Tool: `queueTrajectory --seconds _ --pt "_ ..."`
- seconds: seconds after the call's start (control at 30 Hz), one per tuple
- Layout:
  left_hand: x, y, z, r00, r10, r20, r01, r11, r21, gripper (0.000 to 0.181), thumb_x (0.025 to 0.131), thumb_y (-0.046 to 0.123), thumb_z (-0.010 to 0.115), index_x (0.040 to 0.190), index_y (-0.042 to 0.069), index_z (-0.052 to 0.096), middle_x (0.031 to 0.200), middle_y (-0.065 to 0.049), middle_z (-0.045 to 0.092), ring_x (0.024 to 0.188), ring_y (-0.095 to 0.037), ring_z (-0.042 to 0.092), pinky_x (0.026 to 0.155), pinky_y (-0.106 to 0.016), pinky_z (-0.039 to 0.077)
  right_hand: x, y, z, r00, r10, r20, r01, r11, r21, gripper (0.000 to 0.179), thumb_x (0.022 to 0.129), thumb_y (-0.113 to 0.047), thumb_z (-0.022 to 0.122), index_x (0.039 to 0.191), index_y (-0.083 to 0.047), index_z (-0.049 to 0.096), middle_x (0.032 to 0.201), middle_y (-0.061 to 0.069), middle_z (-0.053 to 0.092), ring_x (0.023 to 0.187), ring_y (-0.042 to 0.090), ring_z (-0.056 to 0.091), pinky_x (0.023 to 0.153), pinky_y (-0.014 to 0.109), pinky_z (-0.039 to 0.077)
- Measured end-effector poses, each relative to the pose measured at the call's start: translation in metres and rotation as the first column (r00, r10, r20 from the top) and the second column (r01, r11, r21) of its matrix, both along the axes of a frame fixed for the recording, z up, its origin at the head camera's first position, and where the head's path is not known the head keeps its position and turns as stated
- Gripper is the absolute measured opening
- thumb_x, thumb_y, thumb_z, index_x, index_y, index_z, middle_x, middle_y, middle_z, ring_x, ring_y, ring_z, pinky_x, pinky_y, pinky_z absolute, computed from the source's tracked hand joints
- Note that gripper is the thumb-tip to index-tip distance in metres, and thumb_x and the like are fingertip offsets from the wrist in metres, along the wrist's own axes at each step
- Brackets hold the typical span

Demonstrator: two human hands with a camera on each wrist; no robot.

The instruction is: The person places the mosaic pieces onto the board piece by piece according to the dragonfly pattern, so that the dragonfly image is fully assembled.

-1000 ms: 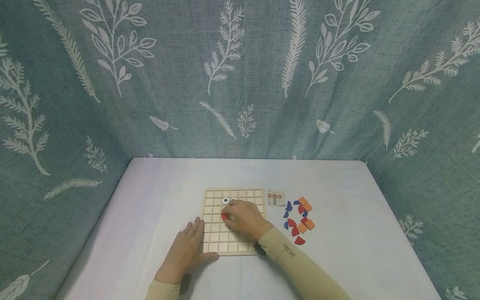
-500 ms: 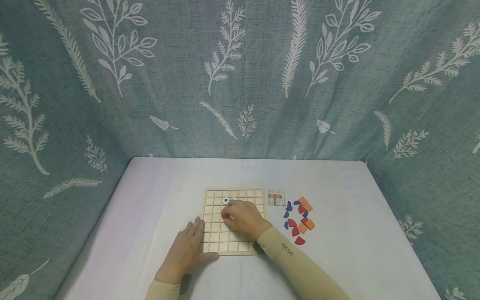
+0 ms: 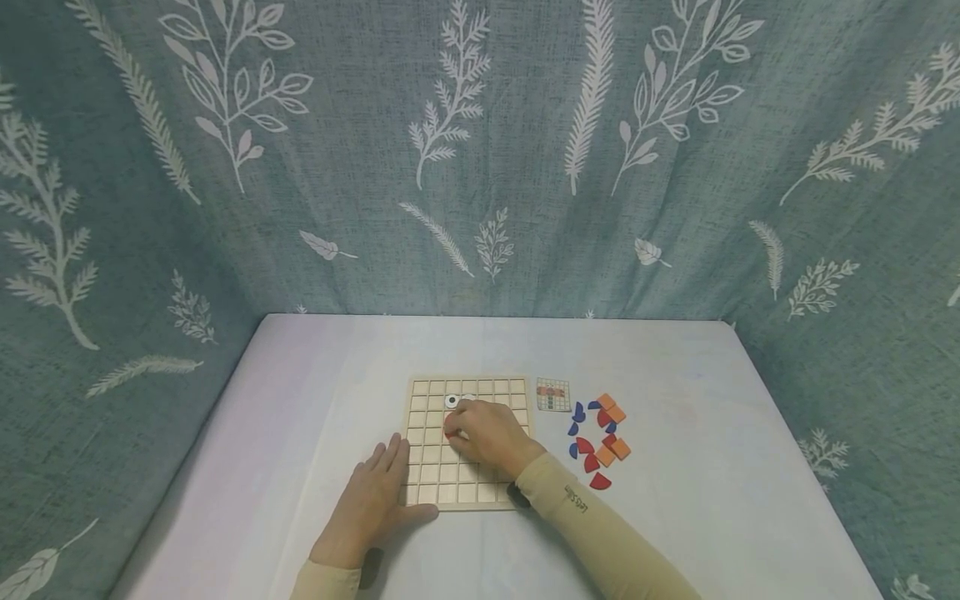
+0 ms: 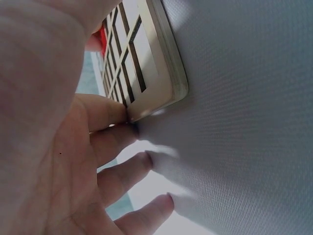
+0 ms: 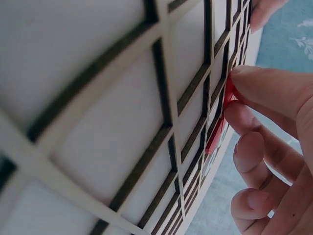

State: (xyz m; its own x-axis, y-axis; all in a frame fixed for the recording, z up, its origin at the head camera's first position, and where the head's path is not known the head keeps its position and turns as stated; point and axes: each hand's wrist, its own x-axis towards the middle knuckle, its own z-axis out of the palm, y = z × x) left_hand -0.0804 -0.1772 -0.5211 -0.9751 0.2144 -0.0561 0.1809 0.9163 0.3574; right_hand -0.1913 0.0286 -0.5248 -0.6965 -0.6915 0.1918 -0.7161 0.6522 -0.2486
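My right hand (image 3: 487, 432) pinches a small red piece (image 5: 229, 90) between thumb and finger, low over the wooden grid board (image 3: 427, 475). Another red piece (image 5: 215, 136) lies on the grid just past those fingertips in the right wrist view. My left hand (image 3: 378, 487) lies along the board's left side with fingers spread, its thumb by the near edge. In the left wrist view, the fingertips (image 4: 129, 132) touch the table beside the board's corner. A white disc with a dark centre (image 3: 452, 401) sits in an upper cell; a second white disc (image 3: 468, 397) is partly hidden by my right hand.
A small printed pattern card (image 3: 552, 395) lies right of the board. Beyond it are scattered loose pieces: orange squares (image 3: 619, 448), red quarter-circles (image 3: 600, 481) and blue rounded pieces (image 3: 577, 412). Patterned curtains (image 3: 480, 250) enclose the white table (image 3: 337, 375).
The right hand stays over the same cells with only slight finger movement. The red visible at its fingertips shrinks, then shows more toward the board's far side. The left hand keeps still.
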Motion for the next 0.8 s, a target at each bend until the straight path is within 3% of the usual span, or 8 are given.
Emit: queueTrajectory --seconds 0.2,0.6,0.8 --pt "0.001 0.000 0.000 1.000 -0.009 -0.019 0.009 1.000 -0.010 0.109 0.077 0.059 0.080 0.149 -0.012 0.039 0.154 -0.032 0.037 0.137 -0.054 0.040 0.104 -0.071 0.040 0.001 0.000 0.003 1.000 -0.017 0.011 0.017 1.000 0.009 0.009 0.093 -0.029 0.077 0.098 -0.024 0.081 0.110 -0.008 0.074 0.099 0.007 0.069 0.079 0.019 0.057" --pt "0.000 0.001 0.000 0.999 -0.015 -0.040 0.015 1.000 -0.016 0.108 0.077 0.059 0.081 0.147 -0.012 0.041 0.153 -0.031 0.039 0.136 -0.054 0.041 0.105 -0.068 0.041 0.003 0.002 0.004 0.999 -0.029 -0.017 0.029 1.000 0.001 0.011 0.092 -0.029 0.077 0.101 -0.023 0.082 0.108 -0.005 0.074 0.094 0.008 0.070 0.076 0.020 0.058" --pt "0.000 0.001 0.000 1.000 0.000 -0.012 0.000 1.000 -0.008 0.108 0.077 0.059 0.081 0.148 -0.012 0.040 0.154 -0.031 0.038 0.138 -0.053 0.039 0.106 -0.068 0.039 0.008 0.010 0.015 0.999 -0.016 0.042 0.015 1.000 0.002 0.011 0.093 -0.029 0.076 0.102 -0.025 0.081 0.112 -0.004 0.072 0.098 0.012 0.069 0.076 0.029 0.060"
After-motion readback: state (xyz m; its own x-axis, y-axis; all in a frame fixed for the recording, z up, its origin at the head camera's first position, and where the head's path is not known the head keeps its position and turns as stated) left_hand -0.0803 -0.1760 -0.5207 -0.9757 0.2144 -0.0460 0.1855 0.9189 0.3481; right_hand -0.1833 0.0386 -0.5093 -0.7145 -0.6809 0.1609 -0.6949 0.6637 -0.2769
